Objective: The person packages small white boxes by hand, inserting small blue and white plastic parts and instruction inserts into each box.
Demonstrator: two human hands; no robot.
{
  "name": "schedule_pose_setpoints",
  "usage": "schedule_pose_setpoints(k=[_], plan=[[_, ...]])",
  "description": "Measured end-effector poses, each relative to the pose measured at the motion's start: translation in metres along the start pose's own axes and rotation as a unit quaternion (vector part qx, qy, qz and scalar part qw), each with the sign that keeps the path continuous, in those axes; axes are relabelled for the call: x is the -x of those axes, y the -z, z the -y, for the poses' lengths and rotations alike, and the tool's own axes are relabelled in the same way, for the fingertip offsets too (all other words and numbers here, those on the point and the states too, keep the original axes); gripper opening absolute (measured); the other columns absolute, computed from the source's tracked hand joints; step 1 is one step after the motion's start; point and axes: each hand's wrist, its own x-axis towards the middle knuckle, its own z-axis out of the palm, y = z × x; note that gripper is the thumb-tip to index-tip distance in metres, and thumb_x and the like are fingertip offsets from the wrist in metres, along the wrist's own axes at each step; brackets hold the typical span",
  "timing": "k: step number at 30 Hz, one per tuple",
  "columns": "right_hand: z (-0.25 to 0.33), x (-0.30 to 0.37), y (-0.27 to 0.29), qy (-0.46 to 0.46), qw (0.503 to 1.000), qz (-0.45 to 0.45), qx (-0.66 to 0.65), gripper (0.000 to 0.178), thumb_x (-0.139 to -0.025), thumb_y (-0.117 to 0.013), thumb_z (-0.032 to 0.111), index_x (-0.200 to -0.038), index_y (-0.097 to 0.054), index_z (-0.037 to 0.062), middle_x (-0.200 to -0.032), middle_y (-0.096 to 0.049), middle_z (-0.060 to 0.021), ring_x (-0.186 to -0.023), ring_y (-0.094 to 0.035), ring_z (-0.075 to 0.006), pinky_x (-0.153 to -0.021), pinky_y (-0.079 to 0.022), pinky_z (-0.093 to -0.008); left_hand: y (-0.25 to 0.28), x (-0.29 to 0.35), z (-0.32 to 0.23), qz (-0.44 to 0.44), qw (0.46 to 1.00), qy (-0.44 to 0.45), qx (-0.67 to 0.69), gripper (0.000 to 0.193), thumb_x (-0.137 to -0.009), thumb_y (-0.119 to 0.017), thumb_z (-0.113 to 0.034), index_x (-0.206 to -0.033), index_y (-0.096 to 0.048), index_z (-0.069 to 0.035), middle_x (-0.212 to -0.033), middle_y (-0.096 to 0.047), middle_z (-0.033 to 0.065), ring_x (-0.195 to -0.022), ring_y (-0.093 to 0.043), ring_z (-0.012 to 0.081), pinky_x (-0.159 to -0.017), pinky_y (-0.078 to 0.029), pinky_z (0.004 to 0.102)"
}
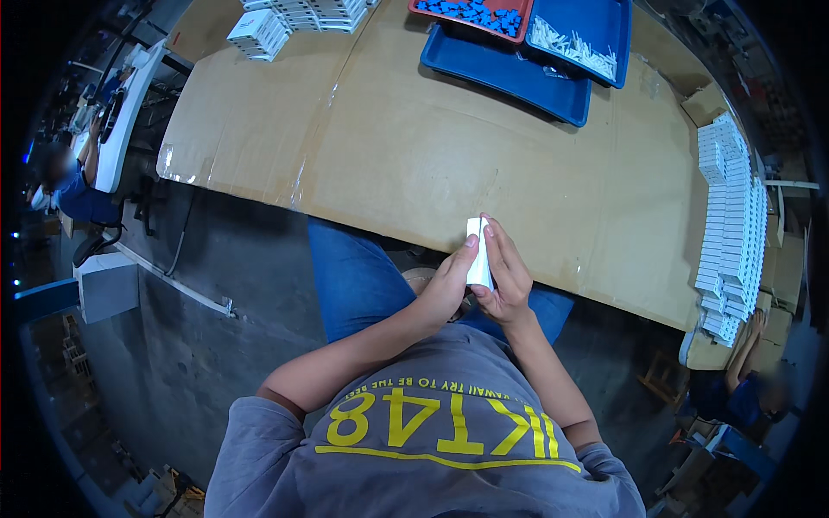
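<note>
Between my two hands, just over the near edge of the cardboard-covered table, is a small white box-like piece (477, 252). My left hand (451, 276) presses its left side with the thumb along it. My right hand (508, 274) wraps the other side, fingers stretched along its far end and thumb near its lower end. Both hands are closed on it, and parts of the piece are hidden behind the fingers.
Brown cardboard covers the table (397, 147). At the far side stand a red tray (525, 34) of blue pieces, a blue tray (623, 52) of white sticks and another blue tray (492, 76). White boxes are stacked far left (259, 36) and right (730, 224). Two people sit nearby.
</note>
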Motion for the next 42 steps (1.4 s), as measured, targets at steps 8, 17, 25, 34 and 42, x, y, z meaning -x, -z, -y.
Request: schedule_pose_setpoints(k=[8,17,25,34,42], plan=[[-0.003,-0.001,-0.001,-0.027,0.999,-0.001,-0.019,0.078,-0.104,-0.055,0.055,-0.141,-0.056,-0.0135,-0.141,-0.057,-0.0373,-0.129,-0.06,-0.0495,-0.106,-0.051,-0.047,0.009,-0.008,0.004,0.002,0.999,0.029,0.013,0.061,-0.112,-0.037,-0.055,-0.145,-0.048,-0.005,-0.122,-0.062,0.0077,-0.107,-0.064,0.0151,-0.093,-0.053,0.0309],[0.018,-0.026,0.016,-0.335,0.925,-0.019,-0.177,0.072,-0.109,-0.047,0.054,-0.152,-0.047,-0.0037,-0.149,-0.056,-0.0209,-0.135,-0.057,-0.0298,-0.11,-0.047,-0.039,0.019,-0.004,-0.023,0.005,0.926,-0.272,-0.261,0.073,-0.103,-0.053,-0.021,-0.165,-0.019,-0.004,-0.148,-0.049,0.0162,-0.137,-0.05,0.025,-0.114,-0.04,0.0382],[0.047,-0.049,0.027,-0.486,0.767,0.001,-0.419,0.053,-0.108,-0.058,0.028,-0.151,-0.047,-0.0013,-0.132,-0.065,-0.0132,-0.121,-0.064,-0.0175,-0.1,-0.052,-0.0302,0.015,-0.014,-0.027,0.05,0.825,-0.401,-0.396,0.108,-0.089,-0.071,-0.051,-0.163,-0.014,0.003,-0.156,-0.036,0.0252,-0.145,-0.042,0.0371,-0.119,-0.035,0.0479],[0.064,-0.05,0.006,-0.39,0.835,-0.057,-0.383,0.056,-0.105,-0.063,0.014,-0.153,-0.041,-0.0069,-0.144,-0.058,-0.019,-0.131,-0.06,-0.022,-0.11,-0.047,-0.0333,0.004,-0.026,-0.029,-0.062,0.762,-0.531,-0.366,0.104,-0.092,-0.056,-0.076,-0.147,-0.039,0.011,-0.138,-0.049,0.0305,-0.124,-0.055,0.0416,-0.105,-0.046,0.049],[0.069,-0.042,0.003,-0.386,0.87,-0.04,-0.305,0.049,-0.108,-0.059,0.016,-0.15,-0.05,-0.0073,-0.139,-0.063,-0.0174,-0.129,-0.058,-0.0194,-0.107,-0.047,-0.0315,0.01,-0.031,-0.018,-0.059,0.774,-0.555,-0.297,0.092,-0.095,-0.05,-0.068,-0.141,-0.043,0.012,-0.132,-0.05,0.0271,-0.118,-0.057,0.0344,-0.1,-0.048,0.0441]])
